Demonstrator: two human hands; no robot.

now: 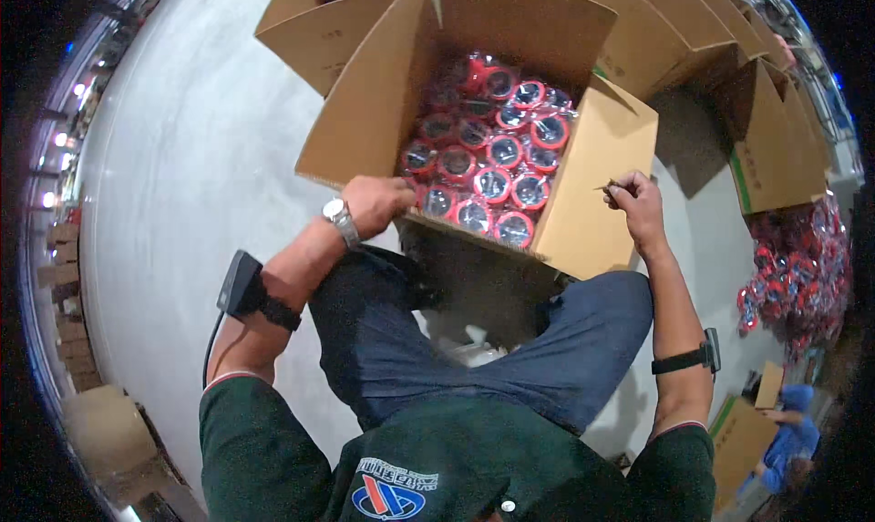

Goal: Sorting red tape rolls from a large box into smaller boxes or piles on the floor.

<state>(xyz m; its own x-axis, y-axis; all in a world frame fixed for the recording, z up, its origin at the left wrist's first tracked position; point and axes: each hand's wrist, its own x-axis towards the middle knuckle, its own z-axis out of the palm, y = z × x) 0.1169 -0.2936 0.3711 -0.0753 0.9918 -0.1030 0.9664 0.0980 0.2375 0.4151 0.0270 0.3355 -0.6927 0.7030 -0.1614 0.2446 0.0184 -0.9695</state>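
Note:
In front of my knees stands an opened cardboard box point(365, 112), its flaps spread outward. Inside lie several red ring-shaped items with dark centres point(492, 185), wrapped in clear plastic. The fingers of my left hand point(375, 205) are curled over the box's near left edge. My right hand point(641, 214), raised by the box's right flap point(602, 157), has its fingers pinched on a small thin pointed thing point(607, 186). That thing is dark and metal-looking, too small to name.
More open cardboard boxes point(629, 30) stand beyond and to the right. A heap of red items in clear plastic point(802, 267) lies on the right. At the lower right, a person in blue point(791, 435) is beside another box point(743, 440). Stacked cartons point(71, 312) line the far left.

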